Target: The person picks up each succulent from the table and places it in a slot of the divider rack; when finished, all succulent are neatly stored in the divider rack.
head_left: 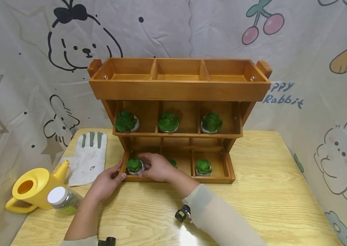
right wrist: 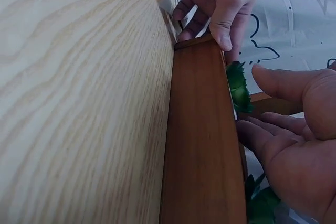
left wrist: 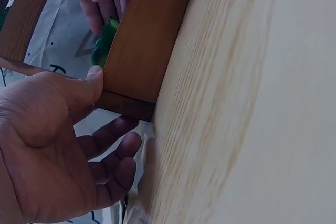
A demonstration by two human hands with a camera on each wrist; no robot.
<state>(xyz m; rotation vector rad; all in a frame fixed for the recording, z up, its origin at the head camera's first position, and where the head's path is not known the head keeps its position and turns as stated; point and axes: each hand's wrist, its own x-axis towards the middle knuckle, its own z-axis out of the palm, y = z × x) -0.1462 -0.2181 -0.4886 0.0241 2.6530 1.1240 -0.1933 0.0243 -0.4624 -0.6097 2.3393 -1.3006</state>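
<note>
A three-tier wooden plant stand has divided trays. In its bottom left compartment sits a small green potted succulent. My right hand is at the right side of that pot; in the right wrist view its thumb stands apart from the fingers, which reach in beside the plant. My left hand grips the left front corner of the bottom tray. In the left wrist view its thumb presses the wood's edge and the fingers bend behind the corner. Another succulent is partly hidden behind my right hand.
More potted succulents stand in the middle tier, and another succulent at bottom right. On the left are a yellow watering can, a white-lidded jar and a glove. A printed cloth hangs behind the table.
</note>
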